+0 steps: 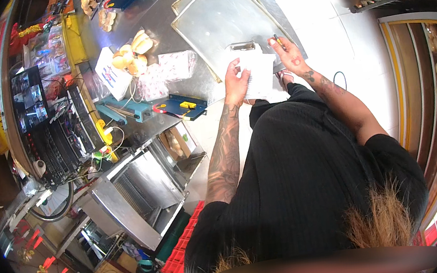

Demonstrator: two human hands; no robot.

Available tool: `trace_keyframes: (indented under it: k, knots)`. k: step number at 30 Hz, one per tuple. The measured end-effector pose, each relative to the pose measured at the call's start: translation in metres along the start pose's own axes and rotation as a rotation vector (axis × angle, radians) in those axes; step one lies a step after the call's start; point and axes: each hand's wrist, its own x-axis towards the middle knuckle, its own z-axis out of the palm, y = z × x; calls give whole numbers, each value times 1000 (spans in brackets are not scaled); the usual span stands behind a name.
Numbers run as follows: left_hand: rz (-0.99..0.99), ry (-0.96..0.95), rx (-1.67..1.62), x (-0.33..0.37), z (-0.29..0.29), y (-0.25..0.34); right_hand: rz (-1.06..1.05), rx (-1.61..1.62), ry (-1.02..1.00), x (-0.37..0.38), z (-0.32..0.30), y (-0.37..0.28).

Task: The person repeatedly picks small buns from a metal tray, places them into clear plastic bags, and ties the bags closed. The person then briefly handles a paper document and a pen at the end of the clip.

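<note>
A clipboard (pixel 241 46) with a metal clip at its far end carries white sheets of paper (pixel 261 76). My left hand (pixel 236 84) grips its left side, with the thumb lying over the paper. To the right of the sheets, my right hand (pixel 291 55) is closed around a dark pen (pixel 277 40), held off the paper. One upper sheet sticks out toward that hand. Beyond the clipboard, flat metal baking trays (pixel 211 17) lie overlapping on the steel table (pixel 163 17). What the sheets say is too bright to make out.
Bread buns (pixel 135 54) and patterned plastic bags (pixel 176 66) lie on the table, near a teal bag sealer (pixel 130 109) and a blue tray (pixel 181 107). At left stands a monitor (pixel 29 100); below, a steel bread slicer (pixel 134 193) and red crate (pixel 184 244). Bread shelves (pixel 418 62) line the right.
</note>
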Motion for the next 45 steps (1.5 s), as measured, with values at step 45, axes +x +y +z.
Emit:
trace_keyframes:
  k: [45]
  knots:
    - [-5,335,402,70,-24,-105,-435,-894,-378,85,50,-2]
